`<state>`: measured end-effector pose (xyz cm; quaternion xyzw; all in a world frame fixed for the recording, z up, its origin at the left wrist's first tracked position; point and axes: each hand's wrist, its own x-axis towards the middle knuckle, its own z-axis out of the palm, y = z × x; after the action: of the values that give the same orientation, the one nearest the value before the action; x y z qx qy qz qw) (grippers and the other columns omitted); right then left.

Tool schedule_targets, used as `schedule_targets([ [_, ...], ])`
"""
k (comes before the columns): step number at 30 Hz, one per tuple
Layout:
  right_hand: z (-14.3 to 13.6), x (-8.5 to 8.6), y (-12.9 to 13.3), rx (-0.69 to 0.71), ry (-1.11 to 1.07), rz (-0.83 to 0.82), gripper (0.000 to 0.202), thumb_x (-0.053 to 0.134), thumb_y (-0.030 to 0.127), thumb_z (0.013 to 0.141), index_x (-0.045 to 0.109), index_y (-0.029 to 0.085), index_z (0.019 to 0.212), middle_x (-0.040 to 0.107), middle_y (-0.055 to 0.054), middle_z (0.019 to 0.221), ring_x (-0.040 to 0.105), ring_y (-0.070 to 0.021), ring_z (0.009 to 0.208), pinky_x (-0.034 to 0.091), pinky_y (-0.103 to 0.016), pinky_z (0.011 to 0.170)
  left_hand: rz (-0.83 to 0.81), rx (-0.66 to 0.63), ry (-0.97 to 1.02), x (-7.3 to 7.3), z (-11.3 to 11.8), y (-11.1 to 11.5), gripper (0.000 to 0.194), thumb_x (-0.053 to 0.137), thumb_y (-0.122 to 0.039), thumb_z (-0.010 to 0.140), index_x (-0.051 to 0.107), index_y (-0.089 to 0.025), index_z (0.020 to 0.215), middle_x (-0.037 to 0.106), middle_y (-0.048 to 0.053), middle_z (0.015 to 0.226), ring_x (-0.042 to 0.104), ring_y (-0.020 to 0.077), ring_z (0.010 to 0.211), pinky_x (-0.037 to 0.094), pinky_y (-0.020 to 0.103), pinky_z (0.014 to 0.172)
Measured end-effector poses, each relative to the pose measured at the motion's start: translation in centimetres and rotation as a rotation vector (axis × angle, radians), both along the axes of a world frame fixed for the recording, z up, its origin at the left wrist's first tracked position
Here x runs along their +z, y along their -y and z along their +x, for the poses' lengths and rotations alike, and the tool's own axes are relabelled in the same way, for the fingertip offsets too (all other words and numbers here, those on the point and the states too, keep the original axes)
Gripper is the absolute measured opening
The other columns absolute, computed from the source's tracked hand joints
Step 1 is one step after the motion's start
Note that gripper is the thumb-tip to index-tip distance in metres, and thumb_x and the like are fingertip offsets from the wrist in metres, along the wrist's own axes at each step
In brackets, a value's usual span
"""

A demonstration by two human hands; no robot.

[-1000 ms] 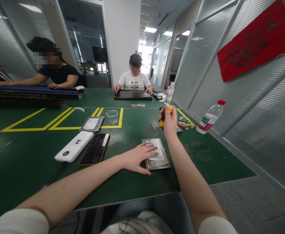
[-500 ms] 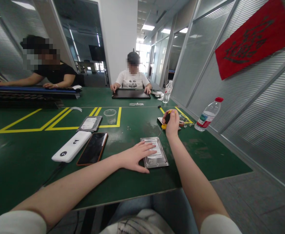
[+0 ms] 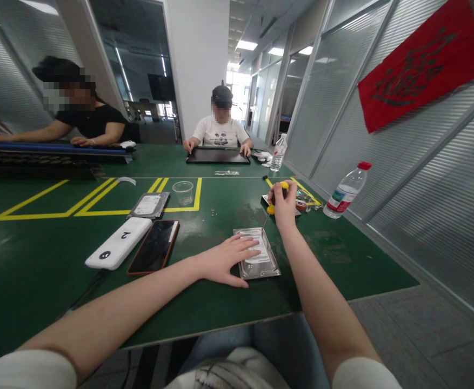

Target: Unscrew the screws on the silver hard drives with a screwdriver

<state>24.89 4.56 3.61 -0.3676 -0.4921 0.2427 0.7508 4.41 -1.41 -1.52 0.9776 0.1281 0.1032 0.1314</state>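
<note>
A silver hard drive (image 3: 266,265) lies flat on the green table in front of me. My left hand (image 3: 229,262) rests across its label with the fingers spread, pressing on its left side. My right hand (image 3: 285,208) is wrapped round the yellow and black handle of a screwdriver (image 3: 271,208). The screwdriver's thin shaft slants down to the drive's upper right corner. Whether its tip sits in a screw is too small to tell. Several tiny screws (image 3: 213,213) lie on the table beyond my left hand.
Left of my hands are a phone (image 3: 154,247), a white power bank (image 3: 119,243) with a cable, another hard drive (image 3: 149,205) and a clear plastic cup (image 3: 183,193). A water bottle (image 3: 347,192) stands at the right edge. Two people sit across the table (image 3: 196,313).
My right hand has turned the screwdriver's handle, so more of its yellow end shows and the fingers sit differently. My left hand and the hard drive have stayed in place.
</note>
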Motion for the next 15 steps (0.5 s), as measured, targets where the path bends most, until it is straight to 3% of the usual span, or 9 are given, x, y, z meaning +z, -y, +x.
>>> schedule_targets([
  [4,0.7,-0.1,-0.5,-0.011,0.063,-0.044,0.043,0.055,0.063,0.078,0.056,0.022,0.090,0.059,0.001,0.082,0.058,-0.0122,0.075,0.046,-0.025,0.068,-0.007,0.003,0.006,0.0,0.0,0.0,0.086,0.069,-0.059,0.079,0.035,-0.020,0.148,0.028,0.016,0.156,0.025,0.0320,0.144,0.010,0.049,0.119],
  [9,0.1,-0.4,-0.5,0.129,-0.074,-0.009,0.044,0.040,0.067,0.084,0.046,0.027,0.101,0.054,0.005,0.065,0.053,-0.0111,0.054,0.043,-0.025,0.054,-0.012,0.001,-0.002,0.0,0.0,0.0,0.087,0.070,-0.058,0.079,0.036,-0.017,0.148,0.028,0.017,0.156,0.024,0.0325,0.144,0.011,0.049,0.119],
  [15,-0.6,-0.4,0.4,0.064,0.006,0.020,0.041,0.061,0.058,0.078,0.038,0.027,0.093,0.052,0.008,0.066,0.047,-0.0081,0.052,0.039,-0.022,0.052,-0.011,0.005,-0.011,0.0,0.1,0.0,0.087,0.070,-0.058,0.079,0.036,-0.017,0.148,0.027,0.017,0.156,0.023,0.0320,0.145,0.010,0.050,0.118],
])
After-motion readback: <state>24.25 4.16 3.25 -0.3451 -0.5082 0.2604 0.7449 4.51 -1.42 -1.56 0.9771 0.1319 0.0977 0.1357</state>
